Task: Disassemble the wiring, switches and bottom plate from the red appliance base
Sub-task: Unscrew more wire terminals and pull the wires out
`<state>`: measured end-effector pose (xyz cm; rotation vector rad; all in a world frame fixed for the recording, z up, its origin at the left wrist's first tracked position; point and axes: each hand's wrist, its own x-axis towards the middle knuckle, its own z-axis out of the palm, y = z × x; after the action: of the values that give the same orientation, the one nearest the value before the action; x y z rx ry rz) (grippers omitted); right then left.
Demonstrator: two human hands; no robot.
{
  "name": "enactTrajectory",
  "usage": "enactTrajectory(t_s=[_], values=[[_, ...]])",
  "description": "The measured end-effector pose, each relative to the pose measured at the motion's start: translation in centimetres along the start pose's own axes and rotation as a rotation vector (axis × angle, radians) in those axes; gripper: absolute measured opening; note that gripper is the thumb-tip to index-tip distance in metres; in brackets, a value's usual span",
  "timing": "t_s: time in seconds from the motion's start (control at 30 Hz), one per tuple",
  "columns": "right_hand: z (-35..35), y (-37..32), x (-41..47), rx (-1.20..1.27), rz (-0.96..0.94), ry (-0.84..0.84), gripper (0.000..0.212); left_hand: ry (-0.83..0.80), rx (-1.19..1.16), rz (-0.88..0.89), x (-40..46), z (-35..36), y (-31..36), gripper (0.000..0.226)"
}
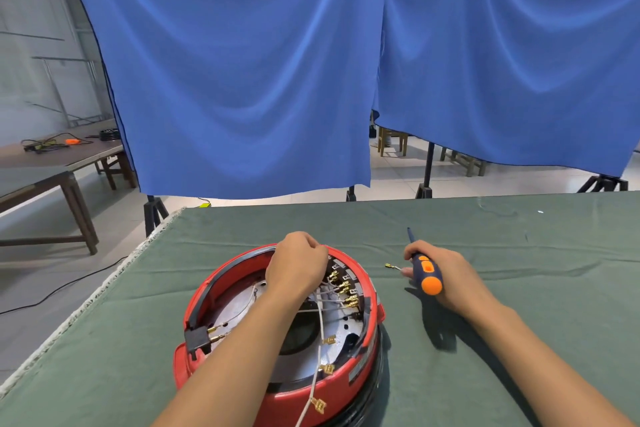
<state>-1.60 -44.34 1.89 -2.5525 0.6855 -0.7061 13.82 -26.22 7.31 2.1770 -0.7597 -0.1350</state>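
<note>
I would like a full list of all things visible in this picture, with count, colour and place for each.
appliance base: one, red, near edge of table
wires with brass terminals: several, whitish, inside base
black switch block: one, base's left rim
screwdriver: one, orange and dark blue, in right hand
loose terminal: one, brass, on cloth beside right hand
table cloth: one, green
curtains: two, blue, behind table
side tables: two, brown, far left
left hand: over base's far rim, fingers curled
right hand: grips screwdriver
</note>
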Motion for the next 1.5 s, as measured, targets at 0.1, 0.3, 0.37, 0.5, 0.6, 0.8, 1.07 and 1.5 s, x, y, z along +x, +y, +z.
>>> enactTrajectory(t_s=[0.1, 0.3, 0.37, 0.5, 0.6, 0.8, 1.07, 1.5], values=[[-1.3, -1.6, 0.2, 0.088, -0.024, 0.218, 0.019, -0.006, 0.013, -0.016, 0.0, 0.0, -0.1, 0.021], [-4.5, -8.2, 0.6, 0.598, -0.051, 0.433, 0.01, -0.032, -0.042, -0.051, 0.3, -0.4, -0.3, 0.021], [-4.8, -9.5, 0.3, 0.631, -0.092, 0.503, 0.015, -0.089, -0.042, -0.047, 0.1, -0.3, -0.5, 0.02], [-5.2, -10.9, -0.1, 0.522, -0.121, 0.587, 0.029, -0.139, -0.03, -0.009, 0.0, -0.1, -0.6, 0.017], [-5.5, -11.3, -0.3, 0.541, -0.097, 0.585, 0.018, -0.19, 0.008, 0.021, -0.1, -0.1, -0.6, 0.012], [-5.9, -11.2, 0.0, 0.82, 0.001, 0.467, 0.025, -0.161, 0.248, 0.095, -0.3, 0.5, -0.8, 0.016], [-5.6, -11.5, 0.5, 0.815, -0.031, 0.605, 0.03, 0.01, 0.503, 0.13, 0.2, 1.2, -0.1, 0.014], [-4.6, -13.1, -0.2, 0.705, -0.129, 0.714, 0.031, -0.073, 0.365, 0.085, 0.3, 0.1, -0.4, 0.025]])
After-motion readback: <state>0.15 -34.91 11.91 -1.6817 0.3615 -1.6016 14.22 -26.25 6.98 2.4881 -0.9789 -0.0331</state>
